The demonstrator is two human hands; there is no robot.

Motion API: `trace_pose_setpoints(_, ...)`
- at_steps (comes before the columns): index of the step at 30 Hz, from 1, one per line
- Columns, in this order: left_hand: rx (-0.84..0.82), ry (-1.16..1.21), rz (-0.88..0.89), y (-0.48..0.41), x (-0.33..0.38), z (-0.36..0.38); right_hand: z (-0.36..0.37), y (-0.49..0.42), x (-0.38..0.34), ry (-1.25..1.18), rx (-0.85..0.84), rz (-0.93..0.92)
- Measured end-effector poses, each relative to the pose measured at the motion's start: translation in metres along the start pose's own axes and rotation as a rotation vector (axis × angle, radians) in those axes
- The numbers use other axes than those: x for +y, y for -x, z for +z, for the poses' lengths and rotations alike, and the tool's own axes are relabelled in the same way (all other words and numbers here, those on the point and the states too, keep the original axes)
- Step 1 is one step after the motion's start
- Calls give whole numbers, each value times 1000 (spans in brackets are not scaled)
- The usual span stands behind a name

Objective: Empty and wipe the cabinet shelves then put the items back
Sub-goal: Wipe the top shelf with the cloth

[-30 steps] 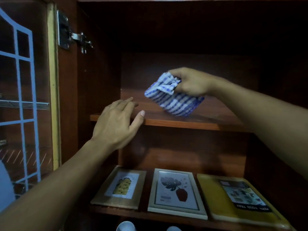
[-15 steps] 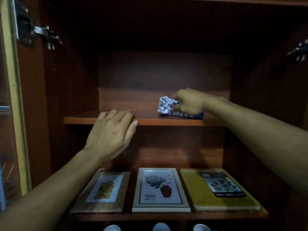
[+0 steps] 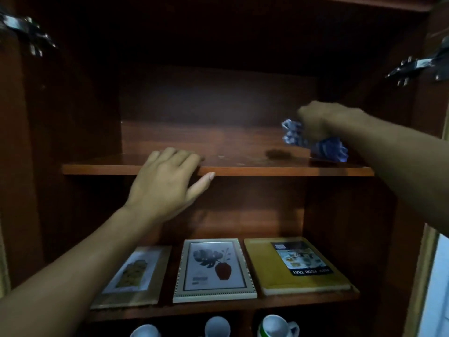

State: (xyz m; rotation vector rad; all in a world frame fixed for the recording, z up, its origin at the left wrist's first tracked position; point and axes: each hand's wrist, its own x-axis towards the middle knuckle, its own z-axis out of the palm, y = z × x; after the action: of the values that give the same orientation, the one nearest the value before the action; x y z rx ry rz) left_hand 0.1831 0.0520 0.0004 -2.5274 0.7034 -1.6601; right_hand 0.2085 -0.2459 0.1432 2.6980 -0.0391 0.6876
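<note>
The dark wooden cabinet stands open. Its upper shelf (image 3: pixel 243 170) holds nothing but a blue-and-white checked cloth (image 3: pixel 323 145), bunched at the right end. My right hand (image 3: pixel 320 122) grips the cloth and presses it onto the shelf near the right wall. My left hand (image 3: pixel 167 181) rests on the shelf's front edge left of centre, fingers on top and thumb below the edge. A dark smudge (image 3: pixel 277 154) marks the shelf just left of the cloth.
On the shelf below lie a gold picture frame (image 3: pixel 131 276), a white picture frame (image 3: pixel 213 269) and a yellow food tray (image 3: pixel 296 263). White mugs (image 3: pixel 277 325) show at the bottom. Metal hinges (image 3: pixel 418 66) stick out from both side walls.
My right hand has carried the cloth down onto the shelf and then swept it right, from the middle to the right end. My left hand has settled on the shelf's edge.
</note>
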Motion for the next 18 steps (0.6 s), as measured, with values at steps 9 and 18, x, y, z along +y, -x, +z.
trace_pose_setpoints(9, -17, 57, 96, -22, 34, 19, 36, 8, 17, 55, -282, 44)
trace_pose_setpoints(18, -17, 78, 89, -24, 36, 20, 16, 38, -22, -351, 18, -312)
